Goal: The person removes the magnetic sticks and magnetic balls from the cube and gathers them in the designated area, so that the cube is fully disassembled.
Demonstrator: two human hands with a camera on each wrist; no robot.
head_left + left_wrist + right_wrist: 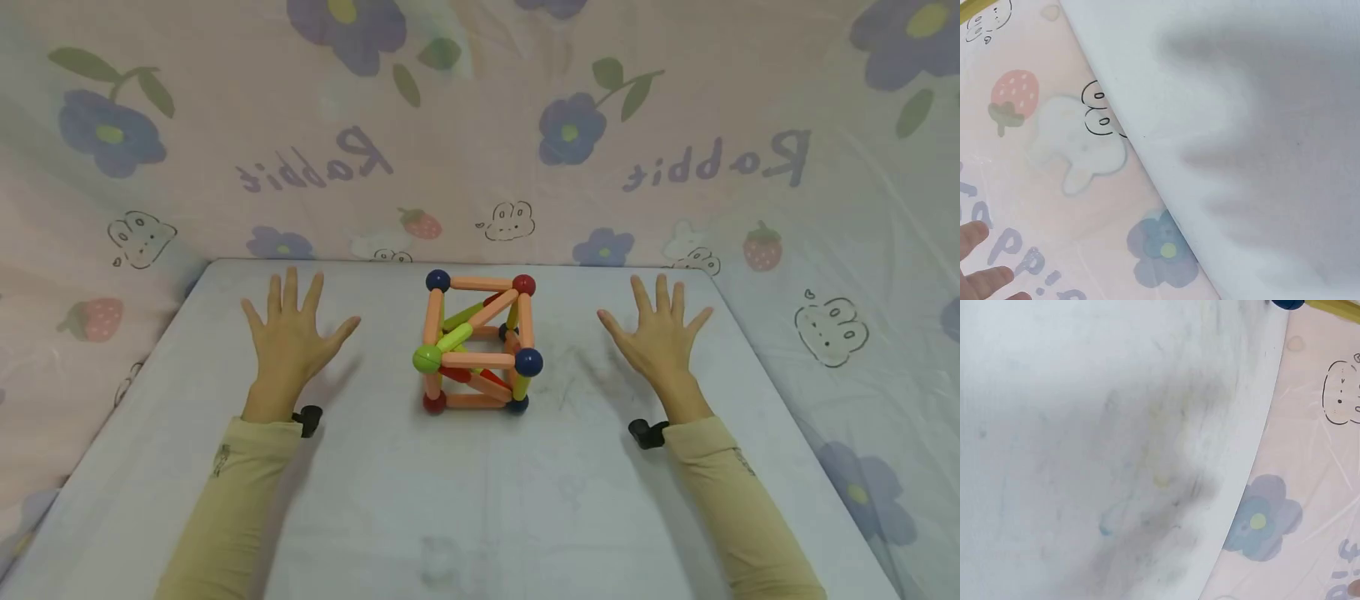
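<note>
A cube-shaped frame of magnetic rods and balls [477,360] stands on the white table, between the two hands and apart from both. Its balls are blue, red, green and dark; its rods are orange, yellow-green and red, some set diagonally. To its left, the left hand [288,337] is held over the table, fingers straight and spread, holding nothing. The right hand [660,342] mirrors it on the other side, also spread and bare. Some left fingertips [988,280] enter the left wrist view. A blue ball [1288,303] of the frame peeks into the top of the right wrist view.
The white table [480,500] bears faint smudges and the hands' shadows. Behind it and at both sides hangs a patterned cloth [465,167] with flowers, rabbits and strawberries. Small black wrist devices [308,421] sit at both cuffs.
</note>
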